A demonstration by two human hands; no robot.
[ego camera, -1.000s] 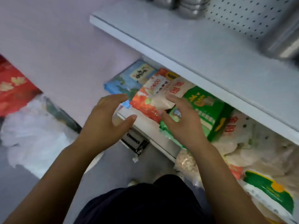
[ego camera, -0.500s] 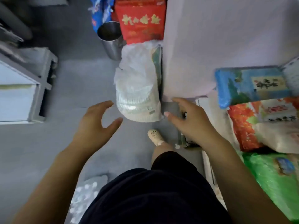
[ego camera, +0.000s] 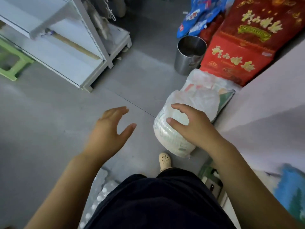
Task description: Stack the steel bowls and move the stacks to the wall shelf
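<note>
No steel bowls and no wall shelf show in the head view. My left hand [ego camera: 109,129] hovers over the grey floor with fingers spread and relaxed, holding nothing. My right hand [ego camera: 193,124] is raised in front of a white plastic sack [ego camera: 168,134] that lies on the floor; its fingers are loosely bent and hold nothing. I cannot tell whether it touches the sack. A tall steel canister [ego camera: 189,55] stands on the floor further ahead, beside red boxes.
A white metal rack [ego camera: 69,52] stands at the upper left, a green stool [ego camera: 9,63] beside it. Red gift boxes [ego camera: 244,52] and blue bags [ego camera: 199,17] crowd the upper right. A pale counter side [ego camera: 267,113] runs along the right. My foot [ego camera: 164,160] is on the floor.
The view has swung left, away from the shelf with steel bowls and the packets under it, down to the floor. Both hands stayed raised and empty throughout.
</note>
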